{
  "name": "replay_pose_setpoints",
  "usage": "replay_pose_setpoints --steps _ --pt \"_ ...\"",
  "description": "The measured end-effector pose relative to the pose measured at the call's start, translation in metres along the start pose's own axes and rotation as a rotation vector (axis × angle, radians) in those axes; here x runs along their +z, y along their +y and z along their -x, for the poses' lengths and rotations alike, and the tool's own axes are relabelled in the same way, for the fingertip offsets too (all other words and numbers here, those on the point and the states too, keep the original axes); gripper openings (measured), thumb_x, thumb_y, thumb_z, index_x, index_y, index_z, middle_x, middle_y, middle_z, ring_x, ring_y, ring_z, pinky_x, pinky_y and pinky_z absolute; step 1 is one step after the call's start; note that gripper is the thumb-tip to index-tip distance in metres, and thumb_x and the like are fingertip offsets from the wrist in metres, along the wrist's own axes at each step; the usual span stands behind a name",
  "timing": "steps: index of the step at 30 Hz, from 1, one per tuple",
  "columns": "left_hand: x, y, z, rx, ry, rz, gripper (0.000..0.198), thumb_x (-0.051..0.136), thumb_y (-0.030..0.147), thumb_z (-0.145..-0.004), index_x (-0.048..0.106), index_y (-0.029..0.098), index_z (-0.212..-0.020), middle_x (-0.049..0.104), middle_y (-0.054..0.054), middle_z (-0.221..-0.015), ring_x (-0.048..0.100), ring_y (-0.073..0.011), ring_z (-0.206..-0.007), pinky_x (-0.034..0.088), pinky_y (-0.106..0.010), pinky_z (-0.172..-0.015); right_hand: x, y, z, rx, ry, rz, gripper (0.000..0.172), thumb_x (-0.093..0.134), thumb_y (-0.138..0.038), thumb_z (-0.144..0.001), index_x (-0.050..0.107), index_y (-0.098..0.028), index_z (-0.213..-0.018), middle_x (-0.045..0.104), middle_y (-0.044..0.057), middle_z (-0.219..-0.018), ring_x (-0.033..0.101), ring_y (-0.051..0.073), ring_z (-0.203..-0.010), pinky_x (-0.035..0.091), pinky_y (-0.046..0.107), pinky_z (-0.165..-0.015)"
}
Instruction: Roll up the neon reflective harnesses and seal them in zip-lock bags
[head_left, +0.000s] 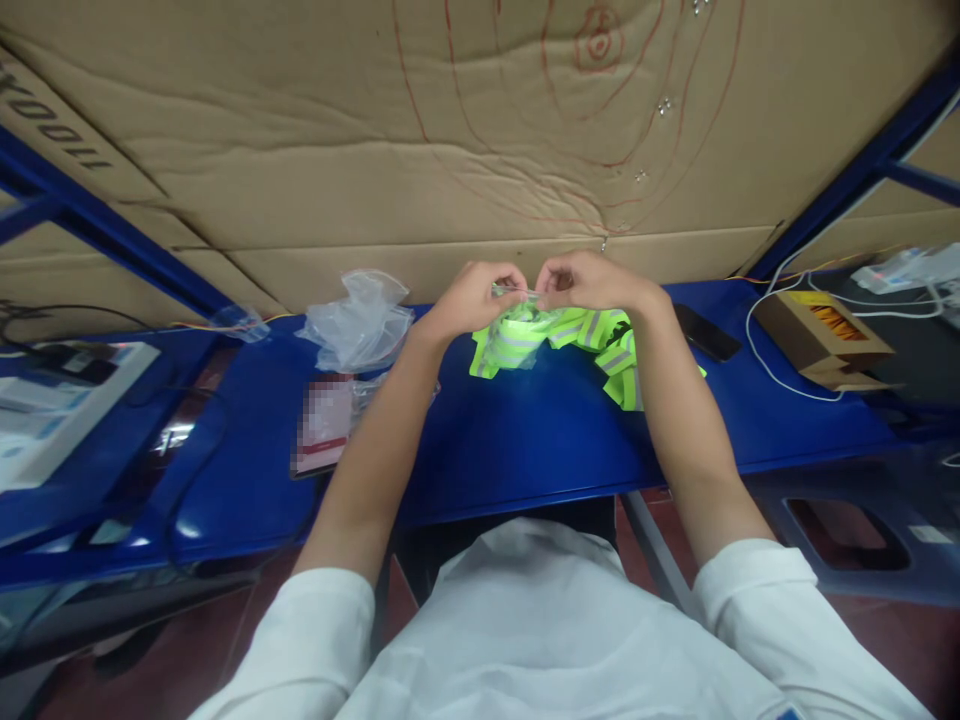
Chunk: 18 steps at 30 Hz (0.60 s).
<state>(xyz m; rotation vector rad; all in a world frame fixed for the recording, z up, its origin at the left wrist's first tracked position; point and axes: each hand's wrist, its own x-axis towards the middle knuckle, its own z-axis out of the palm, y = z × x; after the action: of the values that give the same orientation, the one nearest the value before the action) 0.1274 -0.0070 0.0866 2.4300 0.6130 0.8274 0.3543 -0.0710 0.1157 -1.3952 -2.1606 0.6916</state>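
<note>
A neon-yellow reflective vest (525, 338) with grey stripes lies bunched on the blue table (540, 430), partly inside a clear plastic bag (519, 296). My left hand (480, 293) and my right hand (581, 279) are both closed in a pinch on the top edge of that bag, close together above the vest. More of the vest (622, 365) shows under my right wrist.
A crumpled pile of clear bags (358, 320) sits left of my hands, with a flat card (324, 424) in front of it. A dark phone (705, 332) and an open cardboard box (821, 338) with white cables lie to the right. A cardboard wall (450, 150) backs the table.
</note>
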Motion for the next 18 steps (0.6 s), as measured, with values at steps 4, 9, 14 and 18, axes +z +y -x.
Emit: replay_pose_setpoints --steps 4,9,14,18 --pt "-0.003 0.008 0.002 0.005 -0.010 -0.093 0.016 0.068 0.027 -0.088 0.078 0.018 -0.098 0.081 -0.006 -0.100 0.073 -0.0213 -0.095 0.049 -0.032 -0.087 0.006 -0.002 -0.004 -0.049 0.053 0.051 0.018 0.073 -0.032 -0.086 0.072 -0.015 -0.089 0.067 0.001 -0.074 0.055 0.013 -0.068 0.039 0.025 -0.063" --pt "-0.007 0.010 0.003 -0.054 -0.022 -0.175 0.021 0.072 0.038 -0.090 0.082 0.021 -0.097 0.081 -0.006 -0.095 0.069 -0.0192 -0.080 0.047 -0.031 -0.077 0.014 -0.009 -0.007 -0.118 0.096 0.154 0.012 0.066 -0.023 -0.088 0.072 -0.013 -0.092 0.068 0.002 -0.075 0.053 0.013 -0.067 0.036 0.026 -0.065" --pt "-0.012 -0.003 0.002 -0.097 0.010 -0.032 0.027 0.077 0.043 -0.086 0.083 0.019 -0.094 0.082 -0.006 -0.091 0.071 -0.0206 -0.084 0.050 -0.030 -0.078 0.011 -0.007 -0.006 -0.126 0.069 0.022 0.019 0.071 -0.032 -0.089 0.073 -0.014 -0.095 0.071 0.003 -0.080 0.058 0.014 -0.073 0.042 0.024 -0.066" --pt "-0.028 -0.011 0.007 -0.127 -0.074 -0.011 0.028 0.076 0.041 -0.086 0.084 0.019 -0.102 0.083 -0.007 -0.099 0.073 -0.0221 -0.090 0.051 -0.030 -0.080 0.004 -0.001 -0.003 -0.083 0.032 0.027 0.020 0.072 -0.025 -0.086 0.075 -0.014 -0.102 0.074 0.004 -0.085 0.061 0.014 -0.074 0.045 0.024 -0.067"
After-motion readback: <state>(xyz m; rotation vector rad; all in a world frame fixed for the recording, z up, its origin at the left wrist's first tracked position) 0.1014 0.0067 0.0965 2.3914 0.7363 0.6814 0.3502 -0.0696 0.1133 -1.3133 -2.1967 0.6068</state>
